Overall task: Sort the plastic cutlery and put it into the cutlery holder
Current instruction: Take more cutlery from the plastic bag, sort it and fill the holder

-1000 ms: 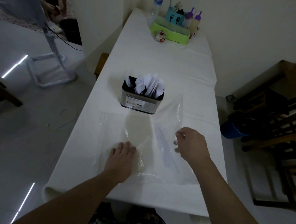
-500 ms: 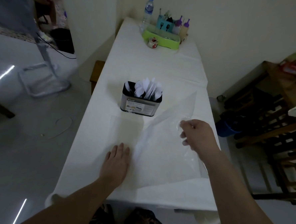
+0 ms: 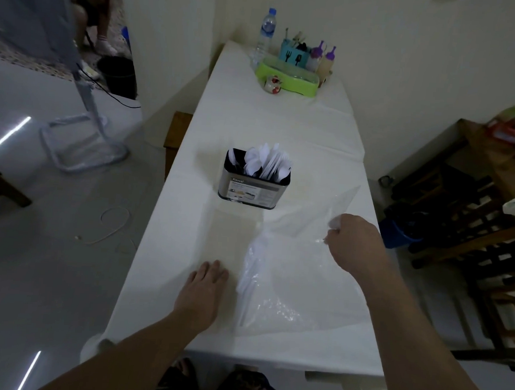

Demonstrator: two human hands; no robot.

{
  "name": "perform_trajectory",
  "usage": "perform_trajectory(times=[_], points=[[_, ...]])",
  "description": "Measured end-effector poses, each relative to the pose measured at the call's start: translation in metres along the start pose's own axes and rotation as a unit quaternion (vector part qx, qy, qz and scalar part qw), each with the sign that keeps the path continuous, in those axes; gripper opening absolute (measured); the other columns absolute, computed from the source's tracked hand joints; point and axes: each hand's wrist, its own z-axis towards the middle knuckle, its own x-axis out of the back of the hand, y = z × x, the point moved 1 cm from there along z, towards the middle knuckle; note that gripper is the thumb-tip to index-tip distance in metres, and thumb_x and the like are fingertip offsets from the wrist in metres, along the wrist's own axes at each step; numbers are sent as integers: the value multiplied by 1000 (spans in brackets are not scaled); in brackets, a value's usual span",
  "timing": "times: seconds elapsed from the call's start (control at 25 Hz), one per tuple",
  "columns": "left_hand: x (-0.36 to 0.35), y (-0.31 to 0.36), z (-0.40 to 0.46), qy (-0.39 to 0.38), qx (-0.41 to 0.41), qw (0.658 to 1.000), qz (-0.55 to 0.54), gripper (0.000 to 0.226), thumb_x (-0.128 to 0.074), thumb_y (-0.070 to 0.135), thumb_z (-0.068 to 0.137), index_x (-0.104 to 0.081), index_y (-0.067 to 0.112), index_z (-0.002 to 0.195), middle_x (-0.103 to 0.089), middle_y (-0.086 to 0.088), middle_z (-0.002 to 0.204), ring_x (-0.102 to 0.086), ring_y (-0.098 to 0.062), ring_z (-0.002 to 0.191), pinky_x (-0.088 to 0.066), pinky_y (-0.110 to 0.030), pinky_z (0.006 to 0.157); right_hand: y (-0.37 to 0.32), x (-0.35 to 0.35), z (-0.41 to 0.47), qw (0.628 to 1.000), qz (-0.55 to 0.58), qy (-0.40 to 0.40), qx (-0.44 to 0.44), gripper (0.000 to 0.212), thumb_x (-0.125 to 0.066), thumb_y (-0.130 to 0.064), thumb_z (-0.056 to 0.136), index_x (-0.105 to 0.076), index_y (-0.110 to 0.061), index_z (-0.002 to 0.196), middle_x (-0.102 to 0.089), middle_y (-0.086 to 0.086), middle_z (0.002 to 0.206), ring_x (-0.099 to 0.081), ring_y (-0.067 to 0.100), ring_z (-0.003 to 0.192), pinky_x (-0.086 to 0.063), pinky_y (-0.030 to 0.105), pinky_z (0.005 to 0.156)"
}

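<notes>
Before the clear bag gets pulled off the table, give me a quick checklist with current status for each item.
1. Right hand has hold of the clear plastic bag: ok, it pinches the lifted edge.
2. Left hand off the bag: ok, flat on the tablecloth beside it.
3. Bag empty: not ok, what looks like white cutlery shows inside.
4. Cutlery holder upright: ok.
5. Holder apart from the bag: cannot tell, the lifted edge comes close.
6. Cutlery in the holder sorted by type: cannot tell.
</notes>
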Motion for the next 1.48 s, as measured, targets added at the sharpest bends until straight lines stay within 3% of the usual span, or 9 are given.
perform_trajectory(times=[0.08, 0.2, 0.44, 0.52, 0.64, 0.92, 1.2, 1.36, 1.48], points=[[-1, -1, -1, 10, 9, 1000, -5, 69, -37, 10, 96, -6, 15, 157, 2, -12, 165, 1, -31, 152, -7, -42, 123, -1, 0, 1, 1000, 7, -5, -18, 18, -49, -23, 92, -63, -11, 91, -60, 4, 84, -58, 22, 80, -41, 27, 65], [-1, -2, -2, 26, 41, 999, 14, 63, -32, 16, 98, -9, 15, 157, 1, -17, 164, 0, -36, 151, -8, -48, 122, -5, 0, -1, 997, 43, 36, -48, 45, -47, -47, 94, -53, -11, 67, -57, 0, 63, -55, 19, 62, -32, 26, 50], [-1, -10, 1, 25, 43, 999, -8, 60, -30, 13, 99, -13, 9, 156, -5, -14, 164, -3, -32, 151, -13, -40, 123, -16, 3, -13, 974, 157, 84, 140, 19, -58, -29, 96, -74, -19, 103, -72, -6, 99, -66, 12, 90, -48, 24, 80], [-2, -13, 3, 20, 41, 999, -16, 61, -31, 10, 98, -12, 7, 156, -6, -13, 165, -3, -31, 152, -13, -39, 123, -26, 8, -24, 935, 291, 53, 195, 15, -62, -22, 94, -75, -20, 101, -73, -13, 98, -67, 2, 85, -51, 20, 75], [-3, -14, 5, 25, 28, 999, -19, 62, -36, 7, 98, -12, 3, 155, -9, -16, 164, -4, -33, 151, -13, -40, 124, -35, 13, -26, 879, 437, 25, 190, 15, -60, -11, 95, -75, -13, 99, -74, -5, 98, -72, 10, 83, -55, 24, 64], [6, -12, -3, 40, 44, 998, 11, 61, -42, 12, 101, -15, 3, 155, -6, -16, 164, -4, -34, 151, -15, -40, 123, -33, 21, -15, 946, 290, 21, 143, 14, -55, -21, 96, -69, -23, 100, -74, -9, 84, -70, 6, 72, -58, 39, 71], [5, -13, -11, 76, 84, 993, 18, 44, -56, 9, 90, -52, 6, 133, -45, -17, 141, -49, -32, 115, -51, -37, 93, -32, 31, -4, 947, 316, 12, -47, 29, -53, -44, 95, -62, -16, 91, -74, -4, 67, -71, 12, 56, -56, 34, 66], [6, -11, -6, 69, 84, 994, 12, 42, -60, 7, 87, -57, 3, 129, -52, -19, 134, -53, -34, 110, -52, -37, 92, -29, 34, -4, 984, 175, 30, 27, 22, -44, -31, 100, -61, -18, 102, -74, -1, 78, -70, 17, 70, -54, 32, 68], [9, -5, -3, 49, 68, 996, -8, 49, -50, 8, 95, -41, 5, 143, -34, -18, 152, -39, -34, 130, -42, -36, 106, -31, 38, -5, 981, 69, 108, 144, 22, -51, -25, 99, -70, -17, 105, -72, 2, 95, -65, 24, 90, -50, 31, 81]])
